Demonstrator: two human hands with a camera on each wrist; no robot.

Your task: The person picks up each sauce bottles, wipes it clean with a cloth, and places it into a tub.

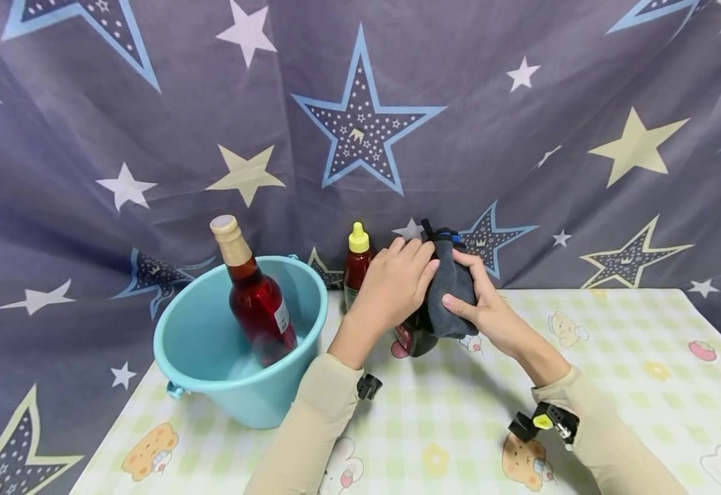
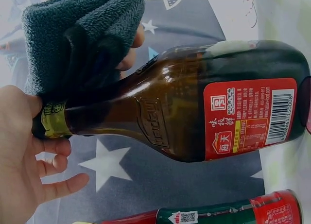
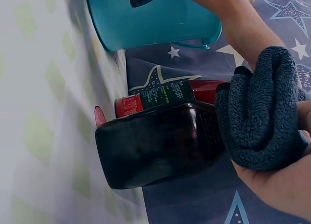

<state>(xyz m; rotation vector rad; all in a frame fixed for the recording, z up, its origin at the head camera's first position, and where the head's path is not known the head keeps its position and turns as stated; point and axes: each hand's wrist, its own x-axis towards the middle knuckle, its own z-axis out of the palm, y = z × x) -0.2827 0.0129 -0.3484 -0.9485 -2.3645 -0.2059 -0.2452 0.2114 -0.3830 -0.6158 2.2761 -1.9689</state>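
Observation:
A dark soy sauce bottle (image 2: 177,107) with a red label stands on the table; in the head view only its lower part shows. My left hand (image 1: 394,282) grips it by the neck, thumb and fingers around the yellow band near the top in the left wrist view. With my right hand (image 1: 487,309) I hold a folded dark grey towel (image 1: 450,295), its folds against the upper part of the bottle. Several of the right fingers are hidden behind the cloth. Close behind the left hand is a red sauce bottle with a yellow nozzle cap (image 1: 358,240).
To the left stands a light blue bucket (image 1: 168,344), with a bottle of red liquid (image 1: 255,302) leaning inside it. A checked tablecloth (image 1: 608,399) covers the table. A star-patterned curtain (image 1: 459,55) hangs along the back edge.

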